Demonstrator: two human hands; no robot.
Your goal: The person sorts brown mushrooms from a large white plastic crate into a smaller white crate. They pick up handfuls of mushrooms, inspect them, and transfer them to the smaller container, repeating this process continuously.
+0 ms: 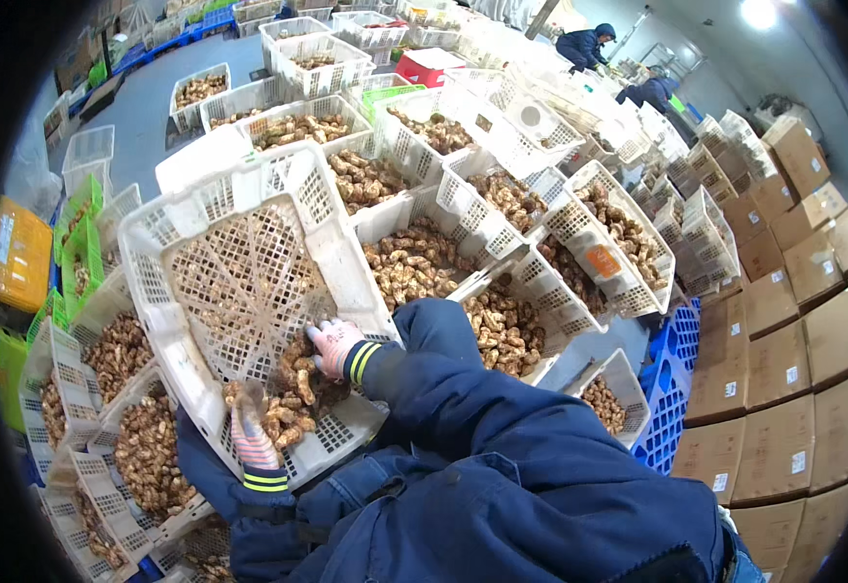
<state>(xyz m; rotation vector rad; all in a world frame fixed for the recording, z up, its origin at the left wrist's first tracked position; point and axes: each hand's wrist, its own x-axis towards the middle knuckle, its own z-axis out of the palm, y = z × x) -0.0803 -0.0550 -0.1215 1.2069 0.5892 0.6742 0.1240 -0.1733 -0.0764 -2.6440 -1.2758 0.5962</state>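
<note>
A white perforated plastic crate (148, 273) lies tilted before me, most of its mesh floor bare. A small pile of brown knobbly roots, which look like ginger or a similar rhizome (292, 423), sits in its near end. My left hand (251, 426), in a striped knit glove, rests at the left side of the pile, its fingers partly hidden. On the pile's right side is my right hand (338, 348), gloved too, with its fingers curved against the roots. Whether either hand grips a root is not clear.
White crates of roots (409, 262) stand close around, ahead and at the left (154, 452). Stacked cardboard boxes (781, 379) and a blue plastic pallet (668, 401) are at the right. A yellow bin (19, 255) stands far left. Two people (584, 47) in dark clothing are at the back.
</note>
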